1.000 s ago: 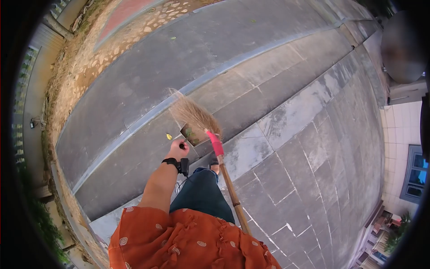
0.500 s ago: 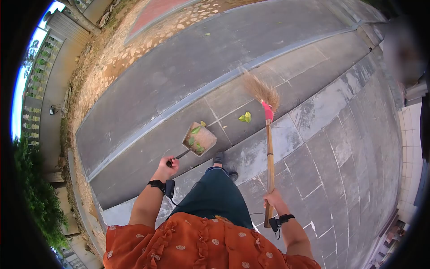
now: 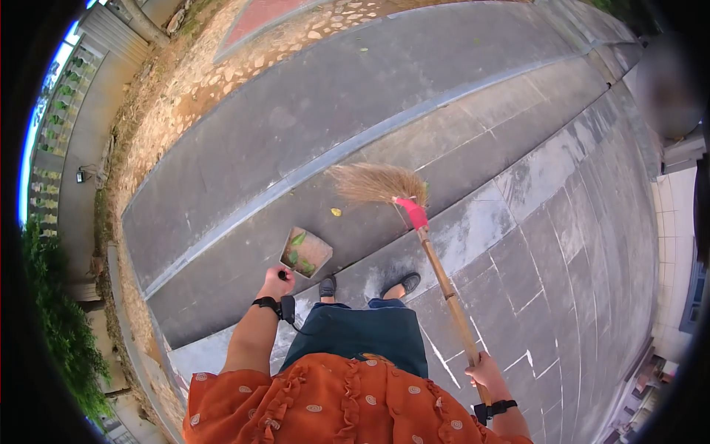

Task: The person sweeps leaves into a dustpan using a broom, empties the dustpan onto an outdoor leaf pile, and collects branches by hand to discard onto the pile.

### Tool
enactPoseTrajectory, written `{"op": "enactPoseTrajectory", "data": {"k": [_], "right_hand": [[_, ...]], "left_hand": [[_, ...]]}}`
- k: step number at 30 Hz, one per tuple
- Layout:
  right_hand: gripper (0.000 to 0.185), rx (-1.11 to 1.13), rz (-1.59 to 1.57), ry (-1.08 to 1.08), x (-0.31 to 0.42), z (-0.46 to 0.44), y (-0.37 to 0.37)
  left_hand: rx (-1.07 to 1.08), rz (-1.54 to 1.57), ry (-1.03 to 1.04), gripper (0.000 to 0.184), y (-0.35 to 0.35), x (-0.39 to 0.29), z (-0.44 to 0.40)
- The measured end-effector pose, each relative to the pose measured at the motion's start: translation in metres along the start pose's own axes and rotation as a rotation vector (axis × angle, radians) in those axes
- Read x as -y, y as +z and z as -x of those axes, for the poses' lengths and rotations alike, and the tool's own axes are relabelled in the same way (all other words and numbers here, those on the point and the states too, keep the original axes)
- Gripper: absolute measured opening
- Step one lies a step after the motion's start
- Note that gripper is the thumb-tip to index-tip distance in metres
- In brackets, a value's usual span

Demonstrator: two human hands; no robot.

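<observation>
"Holding what, that left hand (image 3: 278,283)?"

"It's curled around the handle (image 3: 282,274) of the dustpan (image 3: 315,252), near the left shoe (image 3: 328,287), green leaves (image 3: 298,239) inside."

"And the right hand (image 3: 486,372)?"

"Wrapped around the broom (image 3: 447,288), its bristles (image 3: 377,184) near a yellow leaf (image 3: 336,212)."

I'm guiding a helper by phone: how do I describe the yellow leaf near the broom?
Find the grey paved strip just beyond the person's shoes. On it, look in the gap between the broom's bristles and the dustpan. The leaf there is small and yellow, lying alone on bare paving, unlike the green leaves inside the dustpan.
</observation>
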State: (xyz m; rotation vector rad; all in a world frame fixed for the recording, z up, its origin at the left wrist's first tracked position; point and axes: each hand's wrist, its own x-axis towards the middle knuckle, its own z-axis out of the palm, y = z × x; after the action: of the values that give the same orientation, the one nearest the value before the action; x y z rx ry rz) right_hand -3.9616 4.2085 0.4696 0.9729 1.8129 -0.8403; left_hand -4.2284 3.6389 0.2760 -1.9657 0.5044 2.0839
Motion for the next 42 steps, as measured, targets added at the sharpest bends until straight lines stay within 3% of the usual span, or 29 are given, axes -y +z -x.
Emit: {"op": "enactPoseTrajectory", "data": {"k": [4, 8, 10, 14, 16, 18, 23, 27, 29, 31, 33, 37, 42], "right_hand": [[0.026, -0.094, -0.281, 0.021, 0.063, -0.02, 0.058], [0.021, 0.163, -0.615, 0.051, 0.095, -0.061, 0.145], [0.02, 0.087, -0.623, 0.079, 0.116, -0.022, 0.195], [0.026, 0.222, -0.45, 0.182, 0.078, 0.046, 0.286], [0.03, 0.282, -0.123, 0.103, 0.095, 0.094, 0.297], [0.035, 0.191, 0.122, -0.101, -0.008, 0.086, 0.361], [0.036, 0.294, 0.013, 0.072, -0.045, 0.147, 0.4], [0.038, 0.282, -0.015, 0.01, -0.044, 0.154, 0.409], [0.034, 0.008, 0.093, -0.359, 0.005, 0.159, 0.393], [0.032, 0.214, -0.4, -0.056, 0.054, 0.152, 0.389], [0.03, 0.182, -0.489, -0.092, 0.077, 0.121, 0.397], [0.034, 0.194, -0.471, -0.097, 0.095, 0.052, 0.461], [0.039, 0.108, -0.278, -0.078, 0.089, 0.098, 0.555]], "left_hand": [[0.014, -0.015, -0.033, 0.007, -0.028, -0.045, -0.036], [0.054, -0.053, -0.029, 0.008, -0.042, -0.079, -0.059], [0.082, -0.065, -0.052, 0.008, -0.045, -0.093, -0.069], [0.079, -0.123, -0.026, 0.006, -0.047, -0.103, -0.083], [0.072, -0.177, -0.004, 0.006, -0.038, -0.1, -0.077], [0.052, -0.172, 0.011, 0.008, -0.031, -0.098, -0.073], [0.086, -0.114, 0.004, 0.008, -0.051, -0.128, -0.063], [0.129, -0.109, 0.007, 0.01, -0.111, -0.173, -0.062], [0.167, -0.065, -0.118, 0.012, -0.15, -0.196, -0.048], [0.193, -0.062, -0.102, 0.013, -0.197, -0.22, -0.034], [0.223, -0.045, -0.103, 0.013, -0.244, -0.245, -0.016], [0.215, -0.075, -0.14, 0.012, -0.328, -0.288, 0.039], [0.157, -0.062, -0.081, 0.013, -0.414, -0.334, 0.058]]}}
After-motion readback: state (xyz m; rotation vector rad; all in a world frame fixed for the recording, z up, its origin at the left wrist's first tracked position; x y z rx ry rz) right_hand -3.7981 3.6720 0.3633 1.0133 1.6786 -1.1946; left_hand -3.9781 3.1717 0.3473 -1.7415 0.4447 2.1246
